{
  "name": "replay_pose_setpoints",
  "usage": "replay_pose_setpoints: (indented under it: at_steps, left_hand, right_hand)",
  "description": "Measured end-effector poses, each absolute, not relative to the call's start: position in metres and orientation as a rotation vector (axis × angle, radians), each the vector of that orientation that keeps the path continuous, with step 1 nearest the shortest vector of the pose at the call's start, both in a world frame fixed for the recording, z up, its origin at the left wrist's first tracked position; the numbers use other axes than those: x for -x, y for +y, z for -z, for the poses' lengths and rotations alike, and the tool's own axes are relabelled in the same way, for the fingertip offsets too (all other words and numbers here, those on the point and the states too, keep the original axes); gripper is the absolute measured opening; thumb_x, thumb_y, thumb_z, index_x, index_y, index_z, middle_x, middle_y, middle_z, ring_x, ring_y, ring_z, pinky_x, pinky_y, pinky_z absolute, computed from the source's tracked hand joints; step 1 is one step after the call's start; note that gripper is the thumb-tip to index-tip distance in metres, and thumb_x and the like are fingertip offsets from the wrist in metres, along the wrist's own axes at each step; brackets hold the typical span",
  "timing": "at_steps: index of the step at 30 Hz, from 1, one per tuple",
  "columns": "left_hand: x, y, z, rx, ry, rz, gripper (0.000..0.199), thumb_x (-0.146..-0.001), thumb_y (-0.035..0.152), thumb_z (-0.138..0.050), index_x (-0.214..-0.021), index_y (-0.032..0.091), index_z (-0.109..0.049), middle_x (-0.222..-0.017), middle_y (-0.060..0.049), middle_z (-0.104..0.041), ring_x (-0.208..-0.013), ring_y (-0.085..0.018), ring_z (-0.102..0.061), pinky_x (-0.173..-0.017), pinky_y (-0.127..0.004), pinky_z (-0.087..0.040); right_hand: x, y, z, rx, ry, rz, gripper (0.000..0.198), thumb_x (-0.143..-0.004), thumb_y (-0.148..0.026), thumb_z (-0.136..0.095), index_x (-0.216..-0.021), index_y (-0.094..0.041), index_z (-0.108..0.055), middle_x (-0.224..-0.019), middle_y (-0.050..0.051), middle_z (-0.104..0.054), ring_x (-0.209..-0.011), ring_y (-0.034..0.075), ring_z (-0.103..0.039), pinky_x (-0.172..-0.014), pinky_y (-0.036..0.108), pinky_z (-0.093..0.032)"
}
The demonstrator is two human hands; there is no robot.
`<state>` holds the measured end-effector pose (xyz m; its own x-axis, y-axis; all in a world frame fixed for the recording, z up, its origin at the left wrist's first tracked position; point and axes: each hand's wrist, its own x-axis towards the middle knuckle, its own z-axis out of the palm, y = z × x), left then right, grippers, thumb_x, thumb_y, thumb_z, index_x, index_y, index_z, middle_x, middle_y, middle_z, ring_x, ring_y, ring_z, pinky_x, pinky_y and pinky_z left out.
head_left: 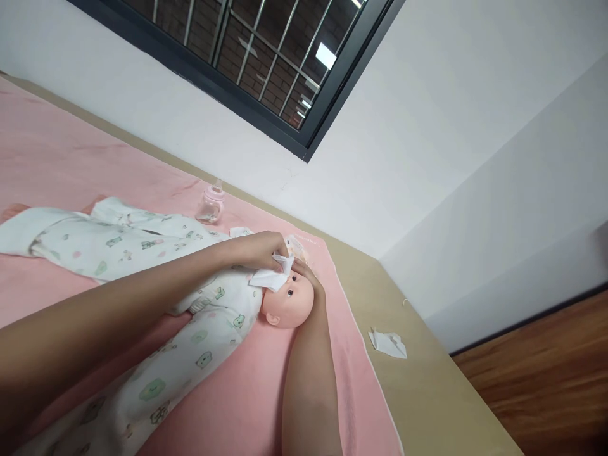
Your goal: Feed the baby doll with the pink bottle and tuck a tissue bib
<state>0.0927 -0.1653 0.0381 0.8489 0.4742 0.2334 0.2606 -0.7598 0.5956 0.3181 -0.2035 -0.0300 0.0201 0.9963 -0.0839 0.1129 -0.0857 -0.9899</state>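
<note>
A baby doll (pixel 287 307) lies on its back on a pink mat, wearing a white romper (pixel 223 316) with green animal prints. My left hand (pixel 261 248) pinches a white tissue (pixel 272 278) between thumb and fingers and presses it near the doll's mouth. That tissue covers the lower part of the doll's face, while both eyes show. Against the crown and far side of the doll's head, my right hand (pixel 308 278) is curved, holding it with the fingers close together. The fingertips beside the tissue are partly hidden.
Behind the doll stands a pink baby bottle (pixel 211 204). A crumpled white tissue (pixel 388 344) lies on the tan surface (pixel 403 405) right of the pink mat (pixel 228 405). A printed packet (pixel 295 246) is partly hidden behind my hands. White walls and a barred window (pixel 266 57) rise behind.
</note>
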Motion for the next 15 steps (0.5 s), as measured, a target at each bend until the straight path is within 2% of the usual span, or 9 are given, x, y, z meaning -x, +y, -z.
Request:
replay_pose_setpoints:
  at_steps: [10, 15]
  left_hand:
    - [-0.092, -0.165, -0.042, -2.485, 0.619, -0.491, 0.017, -0.07, 0.027, -0.059, -0.074, 0.015, -0.07, -0.066, -0.001, -0.063, -0.062, -0.016, -0.052, -0.055, -0.025, -0.031]
    - [-0.089, -0.168, -0.047, -2.483, 0.651, -0.449, 0.016, -0.07, 0.025, -0.059, -0.075, 0.015, -0.071, -0.062, 0.0, -0.061, -0.06, -0.015, -0.05, -0.055, -0.024, -0.031]
  right_hand:
    - [-0.325, -0.192, 0.032, 1.329, -1.212, -1.266, 0.036, -0.069, -0.036, -0.072, -0.103, -0.024, -0.065, -0.092, 0.003, -0.072, -0.117, 0.024, -0.058, -0.104, 0.042, -0.041]
    - [-0.333, -0.183, 0.042, 1.35, -1.236, -1.258, 0.043, -0.066, -0.035, -0.074, -0.106, -0.024, -0.064, -0.089, 0.003, -0.072, -0.109, 0.023, -0.062, -0.102, 0.041, -0.043]
